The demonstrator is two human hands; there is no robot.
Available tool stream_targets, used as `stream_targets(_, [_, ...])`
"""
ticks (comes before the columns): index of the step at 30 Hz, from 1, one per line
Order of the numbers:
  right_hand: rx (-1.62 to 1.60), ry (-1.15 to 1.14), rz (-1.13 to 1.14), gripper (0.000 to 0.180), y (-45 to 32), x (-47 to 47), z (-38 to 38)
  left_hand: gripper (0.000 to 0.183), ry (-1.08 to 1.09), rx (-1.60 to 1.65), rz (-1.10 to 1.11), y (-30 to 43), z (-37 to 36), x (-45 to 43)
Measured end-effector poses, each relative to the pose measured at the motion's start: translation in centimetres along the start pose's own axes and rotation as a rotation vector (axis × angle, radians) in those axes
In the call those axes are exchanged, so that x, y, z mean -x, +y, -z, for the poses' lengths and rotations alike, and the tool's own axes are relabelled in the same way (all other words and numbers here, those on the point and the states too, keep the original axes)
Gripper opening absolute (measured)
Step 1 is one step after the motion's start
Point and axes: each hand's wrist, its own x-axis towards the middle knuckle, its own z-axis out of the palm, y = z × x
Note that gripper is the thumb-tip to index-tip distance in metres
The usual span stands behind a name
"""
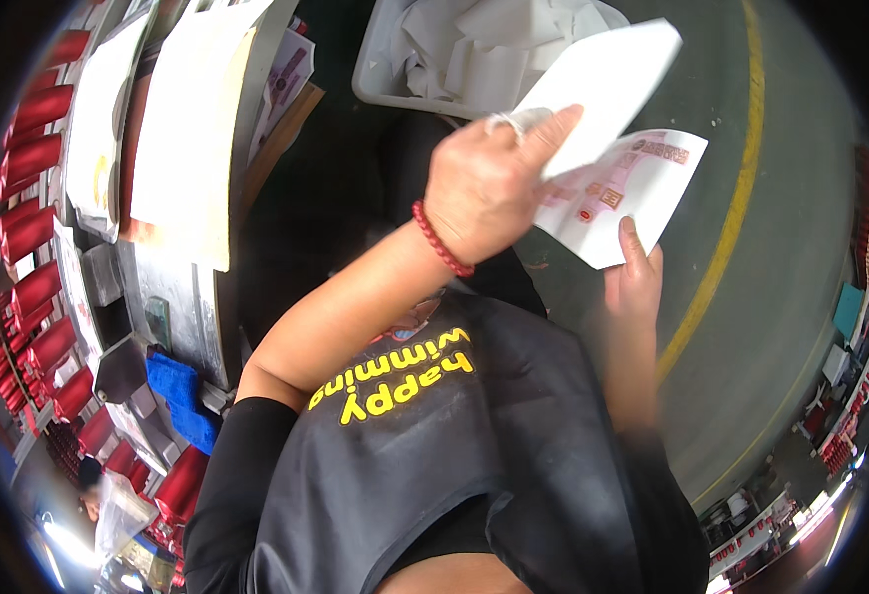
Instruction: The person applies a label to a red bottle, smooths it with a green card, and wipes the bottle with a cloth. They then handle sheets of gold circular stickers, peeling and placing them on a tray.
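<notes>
My left hand (488,182), with a red bead bracelet at the wrist and a white band on a finger, pinches a blank white sheet (605,85). In my right hand (635,271) is a white sheet printed with pink and brown marks (646,178), its thumb lying over the near edge. The blank sheet overlaps the printed one; whether they are joined I cannot tell. Beyond both hands stands a white plastic bin (371,82) holding loose white papers (490,70). A dark apron (412,445) with yellow lettering covers my front.
A metal bench (174,297) on the left carries large pale sheets (189,134). A printed sheet (286,82) leans near a brown board (282,141). A blue cloth (182,401) hangs nearby. Red cylinders (40,230) line the far left. A yellow line (731,223) crosses the floor.
</notes>
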Motion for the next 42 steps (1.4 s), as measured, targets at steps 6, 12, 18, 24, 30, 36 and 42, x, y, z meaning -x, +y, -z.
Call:
stream_targets(6, [-0.098,-0.080,0.084,0.044,-1.0,0.2,-1.9,0.067,-0.168,-0.081,-0.092,3.1,-2.8,1.4])
stream_targets(12, [-0.263,-0.066,0.028,0.069,-0.6,0.4,0.3,0.060,-0.255,-0.137,-0.176,4.7,-2.6,2.2])
stream_targets(18, [0.042,-0.040,0.053,0.059,-2.2,0.4,3.1,0.061,-0.447,-0.109,-0.194,6.0,-3.2,2.7])
stream_targets(24, [-0.068,0.143,0.140,0.062,-4.3,-2.9,4.7,0.076,-0.208,0.416,-0.249,5.1,-2.1,3.8])
stream_targets(30, [-0.112,0.209,0.772,0.060,-13.5,-7.2,5.9,0.067,-0.085,0.483,-0.246,3.7,0.0,4.5])
stream_targets(36, [-0.179,0.149,0.595,0.052,-5.9,-13.6,8.3,0.052,-0.248,0.417,-0.039,0.6,-0.9,6.4])
stream_targets(42, [-0.192,0.653,-0.190,0.052,16.2,-11.3,12.6,0.038,-0.336,0.267,0.167,-2.3,-0.9,9.5])
